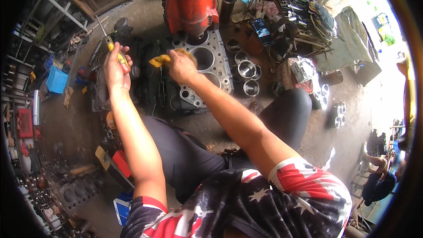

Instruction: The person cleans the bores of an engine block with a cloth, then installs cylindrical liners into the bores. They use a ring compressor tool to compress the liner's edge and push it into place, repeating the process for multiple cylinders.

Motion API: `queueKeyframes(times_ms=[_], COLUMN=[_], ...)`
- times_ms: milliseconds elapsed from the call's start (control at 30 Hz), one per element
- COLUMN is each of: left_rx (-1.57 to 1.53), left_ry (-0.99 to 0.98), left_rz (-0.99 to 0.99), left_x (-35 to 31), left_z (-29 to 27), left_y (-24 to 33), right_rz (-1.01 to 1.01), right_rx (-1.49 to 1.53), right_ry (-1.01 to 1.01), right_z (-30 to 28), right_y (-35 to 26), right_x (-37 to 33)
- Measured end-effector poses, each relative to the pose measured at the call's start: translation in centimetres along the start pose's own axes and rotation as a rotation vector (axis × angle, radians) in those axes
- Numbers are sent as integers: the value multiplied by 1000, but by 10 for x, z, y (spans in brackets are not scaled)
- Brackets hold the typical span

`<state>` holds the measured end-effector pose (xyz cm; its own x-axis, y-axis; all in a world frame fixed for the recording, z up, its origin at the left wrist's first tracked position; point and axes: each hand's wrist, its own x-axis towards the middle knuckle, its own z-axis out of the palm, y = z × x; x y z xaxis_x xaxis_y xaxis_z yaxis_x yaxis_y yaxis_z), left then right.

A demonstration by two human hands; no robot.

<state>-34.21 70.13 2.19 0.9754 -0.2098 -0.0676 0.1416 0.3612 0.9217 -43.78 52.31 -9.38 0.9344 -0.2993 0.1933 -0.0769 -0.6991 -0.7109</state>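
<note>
Upright in my left hand (116, 71) is a screwdriver with a yellow and red handle (110, 45); my fingers are wrapped round it and its shaft points up and away. A crumpled yellow rag (158, 61) is gripped in my right hand (183, 68), which is slightly blurred. That hand is over the left side of an engine block (224, 71) with large round bores, between my knees. I cannot tell whether the rag touches the block. Beyond the block stands a big red machine part (189, 4), its lower end over the farthest bore.
Several metal cylinder liners (246, 69) stand right of the block. A phone (262, 31) and a dark bottle (228, 5) are farther back, near a tool-laden bench (304, 13). Left are a blue box (57, 79) and crowded shelves. Another person (380, 187) is at far right.
</note>
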Motion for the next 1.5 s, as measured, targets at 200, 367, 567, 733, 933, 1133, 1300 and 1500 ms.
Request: queueKeyframes(times_ms=[200,367,567,733,933,1133,1300,1500], left_rx=[51,74,57,48,89,109,131,87], left_ry=[4,115,126,79,39,51,113,96], left_rz=[31,65,68,42,33,48,75,102], left_x=[-12,-14,-5,1,9,8,1,0], left_z=[-12,-49,-58,-42,-26,-45,-67,-66], left_y=[4,16,16,12,4,9,17,20], right_rz=[-191,42,-63,-310,-180,-120,-38,-151], right_rx=[50,-45,-356,-156,359,520,59,-229], right_ry=[212,355,162,77,-141,106,421,170], right_z=[-25,-74,-5,25,28,3,-54,-51], right_y=[-10,59,62,31,-25,-36,18,13], right_x=[-3,-16,-9,-4,-23,-58,-101,-119])
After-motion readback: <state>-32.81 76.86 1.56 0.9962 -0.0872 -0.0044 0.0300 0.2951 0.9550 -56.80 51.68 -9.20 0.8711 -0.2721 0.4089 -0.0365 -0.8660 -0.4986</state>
